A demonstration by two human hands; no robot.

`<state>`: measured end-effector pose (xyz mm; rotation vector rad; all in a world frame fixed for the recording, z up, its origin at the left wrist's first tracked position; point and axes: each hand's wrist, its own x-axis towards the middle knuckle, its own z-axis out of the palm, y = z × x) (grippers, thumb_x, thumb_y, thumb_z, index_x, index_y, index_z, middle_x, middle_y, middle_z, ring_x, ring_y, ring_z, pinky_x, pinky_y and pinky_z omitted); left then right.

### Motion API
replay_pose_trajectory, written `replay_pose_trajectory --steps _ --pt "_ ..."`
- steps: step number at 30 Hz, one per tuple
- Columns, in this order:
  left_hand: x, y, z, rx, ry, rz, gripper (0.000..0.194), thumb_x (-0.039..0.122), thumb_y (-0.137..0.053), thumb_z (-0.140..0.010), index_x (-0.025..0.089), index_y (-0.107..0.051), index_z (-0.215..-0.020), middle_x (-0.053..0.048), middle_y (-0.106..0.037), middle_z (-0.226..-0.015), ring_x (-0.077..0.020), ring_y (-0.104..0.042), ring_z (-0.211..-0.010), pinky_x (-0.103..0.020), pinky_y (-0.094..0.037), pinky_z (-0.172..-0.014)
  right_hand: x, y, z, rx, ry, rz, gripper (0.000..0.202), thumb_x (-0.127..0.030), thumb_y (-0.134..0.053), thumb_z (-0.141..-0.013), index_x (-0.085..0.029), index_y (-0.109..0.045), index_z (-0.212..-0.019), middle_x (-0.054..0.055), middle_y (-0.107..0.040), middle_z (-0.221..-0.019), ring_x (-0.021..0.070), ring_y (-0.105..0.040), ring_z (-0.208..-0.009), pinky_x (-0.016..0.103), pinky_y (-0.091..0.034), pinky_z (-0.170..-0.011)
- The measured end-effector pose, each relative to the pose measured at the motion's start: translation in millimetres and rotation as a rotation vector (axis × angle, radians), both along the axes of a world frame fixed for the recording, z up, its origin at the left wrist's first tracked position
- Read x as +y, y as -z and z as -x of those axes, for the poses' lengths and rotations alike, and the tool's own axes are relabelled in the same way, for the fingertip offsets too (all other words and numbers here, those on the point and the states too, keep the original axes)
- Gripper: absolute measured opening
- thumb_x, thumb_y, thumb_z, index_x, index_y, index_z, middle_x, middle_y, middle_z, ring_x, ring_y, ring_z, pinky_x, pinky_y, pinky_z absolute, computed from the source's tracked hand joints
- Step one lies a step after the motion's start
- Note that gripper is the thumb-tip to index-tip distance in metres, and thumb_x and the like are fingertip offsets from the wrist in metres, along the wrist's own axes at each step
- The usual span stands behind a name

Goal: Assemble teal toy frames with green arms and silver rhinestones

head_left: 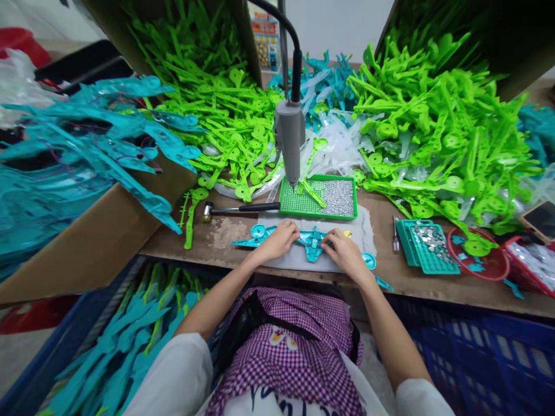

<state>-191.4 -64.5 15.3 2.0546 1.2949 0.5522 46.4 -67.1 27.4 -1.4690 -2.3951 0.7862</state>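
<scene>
A long teal plastic part (313,245) lies across a pale cloth at the bench's front edge. My left hand (280,239) is closed on its left-middle section, thumb and fingertips pinched together. On the other side of its centre, my right hand (346,253) pinches with fingertips at the part; anything small between them is too tiny to make out. Round teal ends show beyond both hands. Above the hands hangs a grey electric screwdriver (291,141), its tip over a green tray (355,199) of small metal screws.
A hammer (243,208) lies left of the tray. Lime green parts (451,138) are heaped behind, teal parts (104,133) at left. A teal tray (410,254) of metal discs and a red bowl (503,268) stand right. Blue crates flank me below the bench.
</scene>
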Motion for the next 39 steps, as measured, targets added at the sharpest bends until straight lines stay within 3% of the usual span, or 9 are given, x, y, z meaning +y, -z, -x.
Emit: replay_pose_trajectory --steps 7,14,19,22,26,29,31,35,39 --pt "6 -6.0 9 -0.146 -0.09 0.137 0.02 0.03 -0.038 -0.096 0.02 -0.046 -0.081 -0.002 -0.047 -0.085 -0.0177 -0.05 -0.084 -0.032 -0.042 -0.082 -3 6.4 -14 0.154 -0.107 -0.046 0.021 -0.027 -0.045 -0.095 -0.021 -0.065 -0.1 0.006 -0.059 -0.104 0.0171 -0.059 -0.096 0.03 -0.046 -0.086" --pt "8 -1.2 11 -0.128 -0.103 0.127 0.02 0.032 -0.039 -0.095 0.019 -0.048 -0.081 -0.002 -0.048 -0.084 -0.0173 -0.05 -0.085 -0.033 -0.041 -0.083 2 -5.3 -10 -0.247 -0.363 -0.174 0.033 -0.016 -0.043 -0.093 -0.024 -0.062 -0.118 0.008 -0.059 -0.112 0.0184 -0.06 -0.088 0.033 -0.046 -0.078" --pt "9 1.0 12 -0.13 -0.088 0.111 0.022 0.034 -0.039 -0.094 0.019 -0.048 -0.081 -0.002 -0.047 -0.084 -0.0174 -0.05 -0.083 -0.033 -0.041 -0.082 7 -4.3 -10 -0.336 -0.552 -0.235 0.034 -0.013 -0.041 -0.092 -0.021 -0.061 -0.119 0.009 -0.06 -0.11 0.0192 -0.06 -0.087 0.036 -0.047 -0.08" --pt "9 1.0 13 -0.172 -0.105 0.126 0.022 0.035 -0.041 -0.093 0.019 -0.049 -0.08 -0.002 -0.048 -0.084 -0.017 -0.05 -0.084 -0.033 -0.041 -0.082 11 -2.6 -13 -0.3 -0.552 -0.23 0.037 -0.012 -0.041 -0.092 -0.021 -0.059 -0.123 0.011 -0.061 -0.111 0.0192 -0.06 -0.088 0.037 -0.048 -0.08" --pt "8 5.2 20 -0.329 -0.223 0.242 0.024 0.041 -0.045 -0.091 0.019 -0.051 -0.082 0.0 -0.05 -0.08 -0.015 -0.053 -0.079 -0.03 -0.045 -0.077 -2 -11.1 -26 -0.085 -0.391 -0.266 0.032 -0.019 -0.043 -0.094 -0.021 -0.06 -0.122 0.011 -0.062 -0.114 0.0208 -0.06 -0.099 0.038 -0.05 -0.084" --pt "6 8.3 28 -0.56 -0.433 0.343 0.03 0.048 -0.051 -0.087 0.019 -0.049 -0.083 0.001 -0.052 -0.076 -0.0134 -0.057 -0.073 -0.027 -0.048 -0.068 -36 -17.4 -35 0.122 0.025 -0.435 0.027 -0.023 -0.049 -0.093 -0.021 -0.061 -0.117 0.01 -0.063 -0.11 0.0216 -0.059 -0.103 0.038 -0.049 -0.088" --pt "3 4.1 33 -0.664 -0.523 0.344 0.034 0.051 -0.056 -0.084 0.018 -0.05 -0.083 0.001 -0.054 -0.073 -0.0122 -0.057 -0.067 -0.025 -0.05 -0.063 -64 -15.0 -39 0.258 0.324 -0.52 0.021 -0.021 -0.053 -0.091 -0.02 -0.062 -0.11 0.008 -0.065 -0.101 0.0194 -0.061 -0.096 0.036 -0.049 -0.086" --pt "-3 -23.1 44 -0.644 -0.601 0.14 0.031 0.048 -0.057 -0.086 0.017 -0.052 -0.084 0.0 -0.062 -0.07 -0.0099 -0.057 -0.057 -0.021 -0.049 -0.054 -108 -1.3 -41 0.233 0.404 -0.5 0.016 -0.021 -0.058 -0.088 -0.02 -0.064 -0.103 0.005 -0.069 -0.092 0.0179 -0.064 -0.086 0.034 -0.049 -0.079" --pt "-14 -42.9 62 -0.575 -0.713 -0.032 0.03 0.046 -0.061 -0.084 0.017 -0.056 -0.088 0.001 -0.064 -0.071 -0.0112 -0.062 -0.06 -0.023 -0.054 -0.059 -116 2.0 -43 0.264 0.497 -0.526 0.016 -0.019 -0.06 -0.087 -0.02 -0.066 -0.101 0.005 -0.069 -0.089 0.017 -0.064 -0.084 0.033 -0.05 -0.081"
